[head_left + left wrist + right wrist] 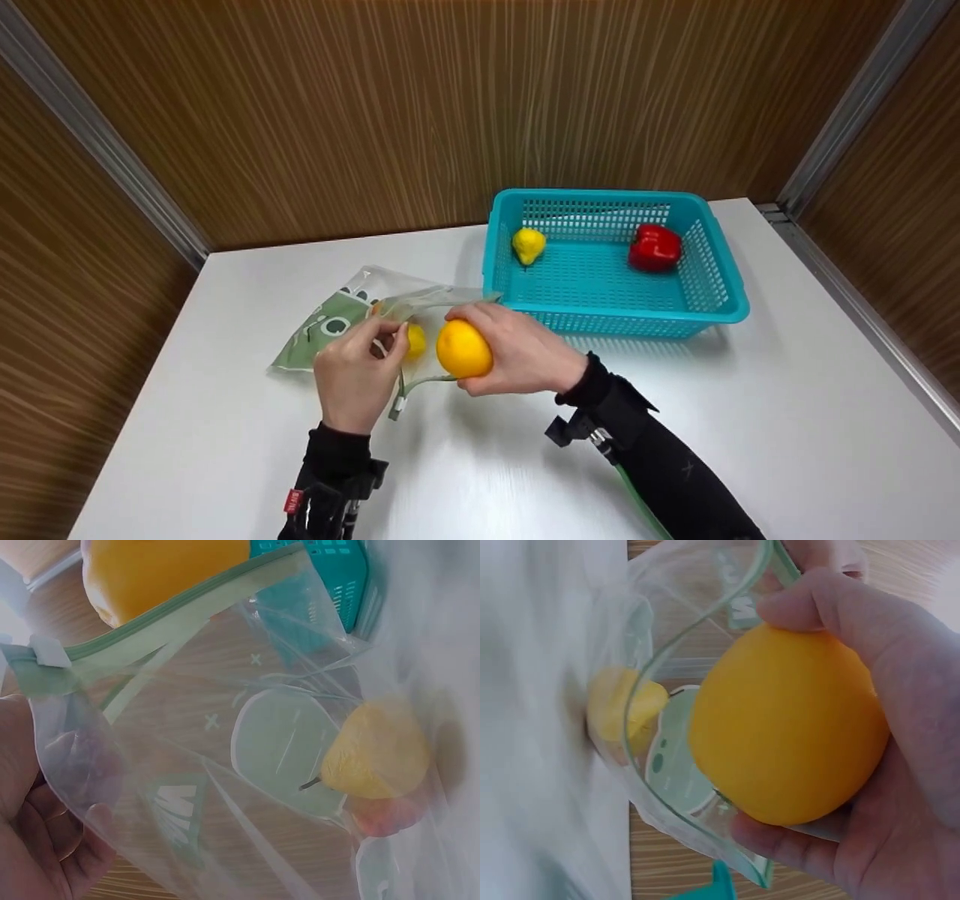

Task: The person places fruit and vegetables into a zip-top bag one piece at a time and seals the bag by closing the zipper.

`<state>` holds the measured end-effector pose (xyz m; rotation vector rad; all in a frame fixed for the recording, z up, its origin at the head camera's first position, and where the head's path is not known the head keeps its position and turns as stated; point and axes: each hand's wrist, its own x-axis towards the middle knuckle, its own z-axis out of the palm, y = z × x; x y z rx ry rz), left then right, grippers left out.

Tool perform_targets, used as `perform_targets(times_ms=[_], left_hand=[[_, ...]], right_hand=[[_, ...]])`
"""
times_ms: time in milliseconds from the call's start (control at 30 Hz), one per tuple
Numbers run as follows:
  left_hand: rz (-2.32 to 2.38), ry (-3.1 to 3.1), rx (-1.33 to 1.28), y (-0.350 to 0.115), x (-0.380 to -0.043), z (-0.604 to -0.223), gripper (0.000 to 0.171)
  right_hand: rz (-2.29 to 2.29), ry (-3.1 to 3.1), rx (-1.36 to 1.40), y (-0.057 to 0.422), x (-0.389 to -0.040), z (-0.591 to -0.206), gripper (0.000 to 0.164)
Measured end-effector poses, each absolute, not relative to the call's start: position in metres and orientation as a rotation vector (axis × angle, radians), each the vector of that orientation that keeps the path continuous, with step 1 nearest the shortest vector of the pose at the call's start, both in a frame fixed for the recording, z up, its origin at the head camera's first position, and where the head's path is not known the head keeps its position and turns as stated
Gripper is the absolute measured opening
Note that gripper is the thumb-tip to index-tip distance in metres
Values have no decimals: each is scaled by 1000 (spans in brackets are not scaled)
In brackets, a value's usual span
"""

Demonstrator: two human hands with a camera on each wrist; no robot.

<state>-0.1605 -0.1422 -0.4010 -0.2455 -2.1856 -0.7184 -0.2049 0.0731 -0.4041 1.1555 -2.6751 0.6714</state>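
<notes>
My left hand (354,382) pinches the edge of a clear zip bag (319,337) with a green printed pattern. The bag lies tilted on the table, its mouth spread toward the right. Inside it are a yellow pear (379,750) and a reddish fruit (388,814), seen through the plastic in the left wrist view. My right hand (529,352) grips an orange (787,724) with thumb and fingers around its sides. The orange is right at the bag's open mouth. A white slider (49,651) sits at one end of the green zip strip.
Just behind my right hand stands a turquoise basket (600,311), holding a yellow pear (529,245) at its left and a red bell pepper (655,248) at its right. The white table (675,420) ends at a wood-grain panel (375,127) at the back.
</notes>
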Motion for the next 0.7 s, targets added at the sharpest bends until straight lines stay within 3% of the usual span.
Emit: perform_targets(times_ms=[433,700], left_hand=[[-702,-2163,-279,-142,-161,-402,8],[-700,-2170,-280,-141,-161,-401,8]], right_hand=[[949,-2677,895,47,-210,-431,71],[876,-2779,776,31,-218,-434,71]])
